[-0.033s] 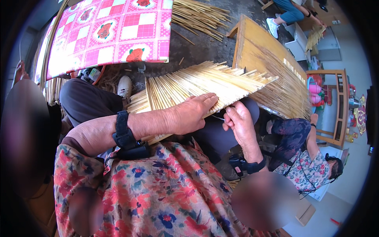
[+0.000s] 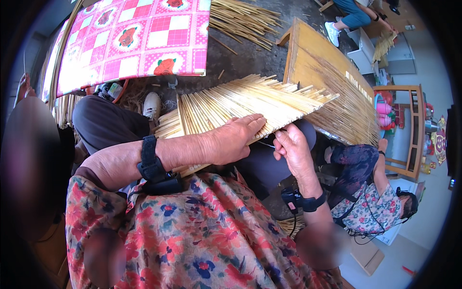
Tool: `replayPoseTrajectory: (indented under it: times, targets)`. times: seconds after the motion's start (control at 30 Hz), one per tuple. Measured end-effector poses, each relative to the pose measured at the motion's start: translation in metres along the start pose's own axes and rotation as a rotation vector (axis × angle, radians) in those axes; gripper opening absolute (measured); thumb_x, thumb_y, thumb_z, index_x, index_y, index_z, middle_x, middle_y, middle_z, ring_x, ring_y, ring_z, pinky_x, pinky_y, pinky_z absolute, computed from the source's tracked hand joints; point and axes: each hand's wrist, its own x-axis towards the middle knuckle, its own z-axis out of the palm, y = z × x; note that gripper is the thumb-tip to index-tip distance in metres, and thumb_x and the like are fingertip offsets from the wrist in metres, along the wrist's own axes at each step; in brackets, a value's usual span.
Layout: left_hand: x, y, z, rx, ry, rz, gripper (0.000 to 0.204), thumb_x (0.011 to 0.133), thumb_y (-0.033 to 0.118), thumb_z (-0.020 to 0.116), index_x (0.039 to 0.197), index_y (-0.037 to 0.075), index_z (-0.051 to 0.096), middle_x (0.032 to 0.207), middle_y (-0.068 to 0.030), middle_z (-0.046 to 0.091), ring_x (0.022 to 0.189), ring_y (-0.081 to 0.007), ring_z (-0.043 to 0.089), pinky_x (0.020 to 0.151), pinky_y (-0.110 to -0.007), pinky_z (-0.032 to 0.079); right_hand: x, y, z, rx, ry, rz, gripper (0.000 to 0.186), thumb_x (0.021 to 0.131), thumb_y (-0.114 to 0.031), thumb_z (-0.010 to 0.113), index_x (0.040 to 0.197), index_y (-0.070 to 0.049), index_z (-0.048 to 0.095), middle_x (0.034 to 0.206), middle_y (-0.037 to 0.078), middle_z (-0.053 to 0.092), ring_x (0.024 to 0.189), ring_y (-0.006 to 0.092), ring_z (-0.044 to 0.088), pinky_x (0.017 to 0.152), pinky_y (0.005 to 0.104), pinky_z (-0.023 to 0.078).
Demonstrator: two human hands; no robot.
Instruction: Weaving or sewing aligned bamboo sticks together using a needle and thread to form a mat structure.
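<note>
Across my lap lies a fan-shaped panel of pale stalks (image 2: 216,107), set side by side, with uneven ends toward the right. My left hand (image 2: 232,140) rests flat on its near part, fingers stretched over the stalks. Just below the panel's near right edge, my right hand (image 2: 294,148) is closed with thumb and finger pinched together. Whatever sits in that pinch is too small to make out. Both wrists wear black straps.
A table with a pink rose-patterned cover (image 2: 130,43) stands at front left. Loose stalks (image 2: 245,21) lie on the floor beyond. A wooden board (image 2: 313,58) bearing thin stalks is at right, beside a seated person (image 2: 365,192). Another person works at the far right.
My right forearm and wrist have shifted slightly to the right, while the pinched fingers stay by the panel's edge. My left hand and the panel have not visibly moved.
</note>
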Motion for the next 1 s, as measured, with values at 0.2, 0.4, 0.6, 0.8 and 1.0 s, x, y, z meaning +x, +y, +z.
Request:
replayPoseTrajectory:
  times: [0.2,0.4,0.6,0.8,1.0]
  targets:
    - [0.001,-0.002,0.001,-0.028,0.013,0.021,0.074,0.071,0.000,0.059,0.138,-0.006,0.028,0.139,-0.0263,0.034,0.128,-0.0376,0.037,0.106,-0.037,0.035,0.002,-0.002,0.002,0.151,-0.007,0.065,0.020,0.093,-0.012,0.051,0.110,-0.001,0.050,0.067,0.000,0.045,0.052,0.0059,0.037,0.047,0.0240,0.041]
    - [0.001,-0.002,-0.001,-0.011,0.022,0.014,0.073,0.070,-0.001,0.058,0.137,-0.008,0.029,0.138,-0.0268,0.036,0.127,-0.0383,0.038,0.106,-0.038,0.035,0.001,-0.004,0.009,0.219,0.019,0.025,0.016,0.092,-0.008,0.047,0.106,-0.001,0.051,0.067,0.000,0.044,0.052,0.0052,0.036,0.047,0.0238,0.040]
    - [0.002,-0.001,-0.003,0.029,0.050,0.047,0.073,0.069,-0.001,0.060,0.135,-0.009,0.031,0.136,-0.0278,0.038,0.125,-0.0387,0.041,0.104,-0.039,0.037,0.001,-0.016,0.020,0.200,0.073,0.034,0.014,0.090,-0.007,0.045,0.101,-0.001,0.051,0.068,0.000,0.045,0.053,0.0061,0.038,0.047,0.0250,0.041]
    - [0.006,0.001,-0.003,0.068,0.036,0.058,0.073,0.067,0.001,0.062,0.133,-0.010,0.033,0.134,-0.0277,0.040,0.123,-0.0385,0.043,0.102,-0.040,0.039,0.002,-0.020,0.026,0.369,0.092,0.049,0.007,0.084,-0.006,0.046,0.088,-0.002,0.051,0.066,0.001,0.046,0.055,0.0087,0.042,0.054,0.0297,0.045]
    - [0.015,0.003,-0.006,0.093,0.025,0.058,0.073,0.066,0.002,0.064,0.131,-0.011,0.034,0.131,-0.0279,0.043,0.121,-0.0389,0.044,0.102,-0.039,0.038,0.005,-0.026,0.027,0.375,0.129,0.065,0.005,0.082,-0.006,0.047,0.080,-0.003,0.050,0.066,0.002,0.047,0.054,0.0096,0.042,0.056,0.0299,0.045]
